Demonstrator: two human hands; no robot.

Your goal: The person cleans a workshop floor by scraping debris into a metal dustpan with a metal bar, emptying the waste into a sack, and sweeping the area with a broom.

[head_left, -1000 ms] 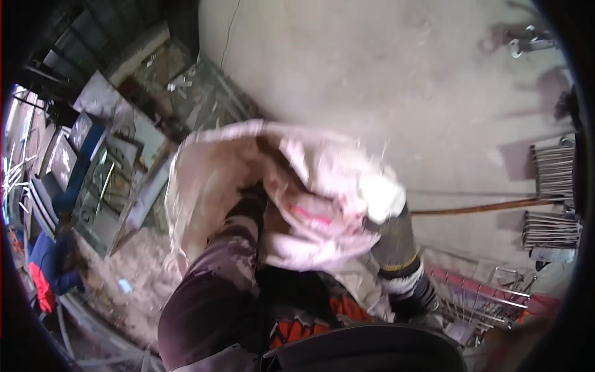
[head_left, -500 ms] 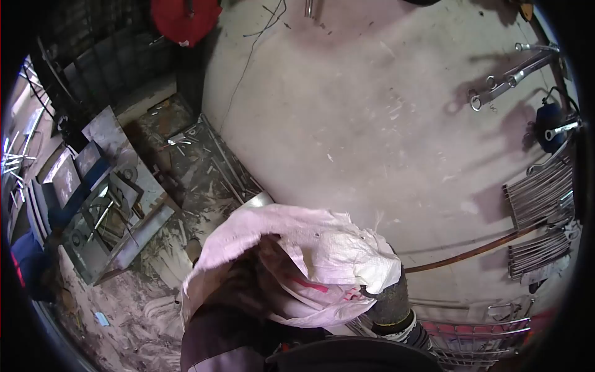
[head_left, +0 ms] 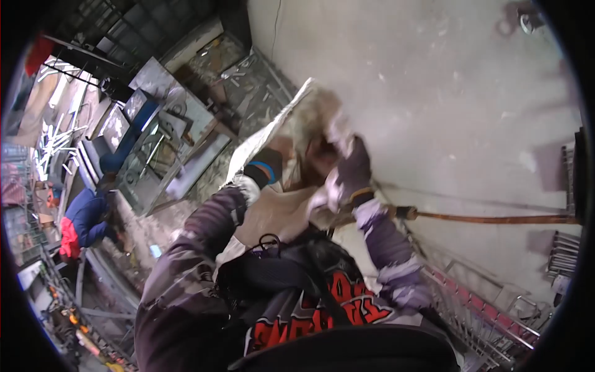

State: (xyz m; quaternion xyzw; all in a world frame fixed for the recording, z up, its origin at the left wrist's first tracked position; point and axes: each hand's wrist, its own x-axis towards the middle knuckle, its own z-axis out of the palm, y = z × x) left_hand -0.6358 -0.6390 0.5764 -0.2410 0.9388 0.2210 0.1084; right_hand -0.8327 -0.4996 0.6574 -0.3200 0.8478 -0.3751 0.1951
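Note:
A pale woven sack (head_left: 269, 214) hangs in front of my body with its mouth facing up towards me. My left hand (head_left: 266, 166), in a dark glove with a blue cuff band, reaches into the sack's mouth; its fingers are hidden and blurred. At the right side of the mouth, my right hand (head_left: 354, 170), also in a dark glove, is closed on the bunched sack edge. Brownish, blurred material shows inside the opening, too smeared to name.
Metal plates and parts (head_left: 167, 149) stand at the left. Beyond them a person in blue and red (head_left: 87, 220) bends low. A brown rod (head_left: 496, 218) extends right along the pale wall (head_left: 434, 93). Wire racks (head_left: 477, 304) stand lower right.
The sack has moved up and forward, away from my body, and its mouth has turned. Both gloved hands now show at its opening. My view has swung, bringing the bent person into sight.

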